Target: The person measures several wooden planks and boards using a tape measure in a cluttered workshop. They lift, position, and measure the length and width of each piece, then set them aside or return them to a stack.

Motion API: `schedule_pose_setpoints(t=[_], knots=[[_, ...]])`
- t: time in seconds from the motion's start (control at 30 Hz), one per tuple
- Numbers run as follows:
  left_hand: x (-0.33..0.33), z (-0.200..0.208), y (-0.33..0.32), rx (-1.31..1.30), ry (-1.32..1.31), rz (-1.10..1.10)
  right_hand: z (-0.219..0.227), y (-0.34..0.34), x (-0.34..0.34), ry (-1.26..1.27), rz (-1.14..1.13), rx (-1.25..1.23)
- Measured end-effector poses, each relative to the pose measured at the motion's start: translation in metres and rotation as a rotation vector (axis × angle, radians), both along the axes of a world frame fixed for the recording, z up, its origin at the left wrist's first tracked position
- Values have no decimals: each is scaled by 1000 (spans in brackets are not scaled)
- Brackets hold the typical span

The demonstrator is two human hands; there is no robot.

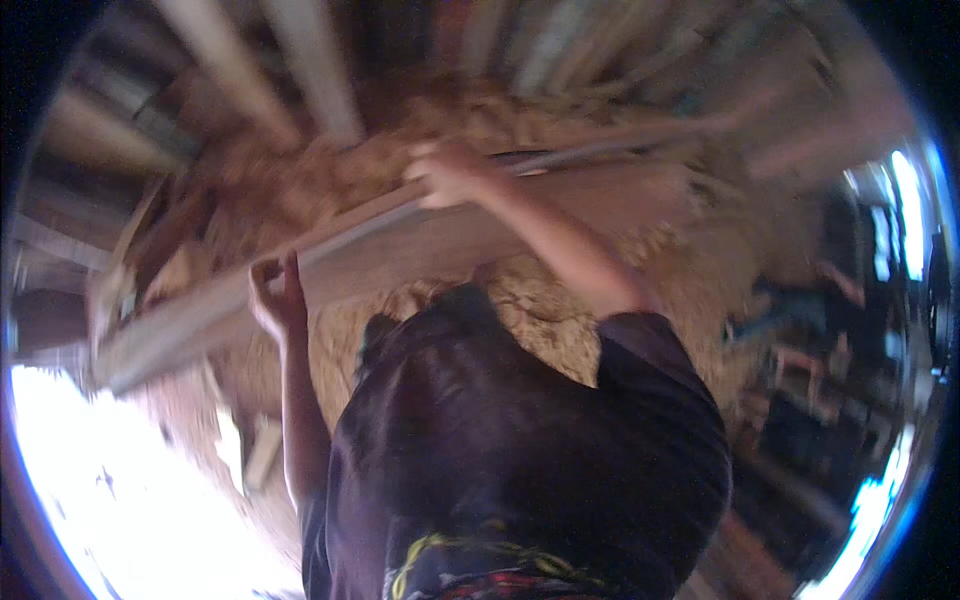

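Observation:
A long wooden board point(400, 250) stretches across in front of me, from lower left to upper right, blurred by motion. Along its upper side runs a narrow grey strip point(365, 229); I cannot tell whether this is a separate piece. My left hand point(278, 298) is at the left part of the board, fingers curled at it and thumb pointing up. Further right and farther away, my right hand point(448, 174) reaches over the strip with bent fingers closed at the board's upper edge. Smearing hides the exact contact of both hands.
Wood shavings point(545, 310) cover the ground near my legs, with a brown heap point(300, 180) beyond the board. Several timbers point(235, 65) stand or lean at the back. Small wood pieces point(262, 452) lie at lower left. Dark cluttered objects point(810, 430) are on the right.

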State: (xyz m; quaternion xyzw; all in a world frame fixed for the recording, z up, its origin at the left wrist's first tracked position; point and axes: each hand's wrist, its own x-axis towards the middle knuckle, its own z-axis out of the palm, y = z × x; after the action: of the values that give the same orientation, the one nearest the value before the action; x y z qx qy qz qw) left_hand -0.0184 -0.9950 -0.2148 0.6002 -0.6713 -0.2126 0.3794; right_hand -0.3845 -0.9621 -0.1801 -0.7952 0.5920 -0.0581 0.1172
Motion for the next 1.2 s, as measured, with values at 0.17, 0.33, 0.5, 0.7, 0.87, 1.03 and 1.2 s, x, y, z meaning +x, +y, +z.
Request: schedule_pose_setpoints(t=[0.17, 0.33, 0.5, 0.7, 0.87, 1.03, 1.2], knots=[[-98, 19, -6, -437, -498, -578, 13, 21, -14, 5, -124, -43], [-140, 14, -34, 29, -758, -779, 22, 37, -75, 252, -376, 292], [-149, 5, -76, 163, -801, -940, -2, 66, -72, 138, -588, -156], [-166, -20, -133, 390, -517, -1133, -31, 131, -11, -357, -835, -502], [-161, -7, -125, 425, -458, -1170, -72, 222, 34, -495, -1069, -400], [-164, 15, -108, 272, -637, -1105, -93, 260, 46, -731, -1249, -97], [-141, 10, -71, -47, -617, -1109, -73, 232, 34, -874, -1225, -97]])
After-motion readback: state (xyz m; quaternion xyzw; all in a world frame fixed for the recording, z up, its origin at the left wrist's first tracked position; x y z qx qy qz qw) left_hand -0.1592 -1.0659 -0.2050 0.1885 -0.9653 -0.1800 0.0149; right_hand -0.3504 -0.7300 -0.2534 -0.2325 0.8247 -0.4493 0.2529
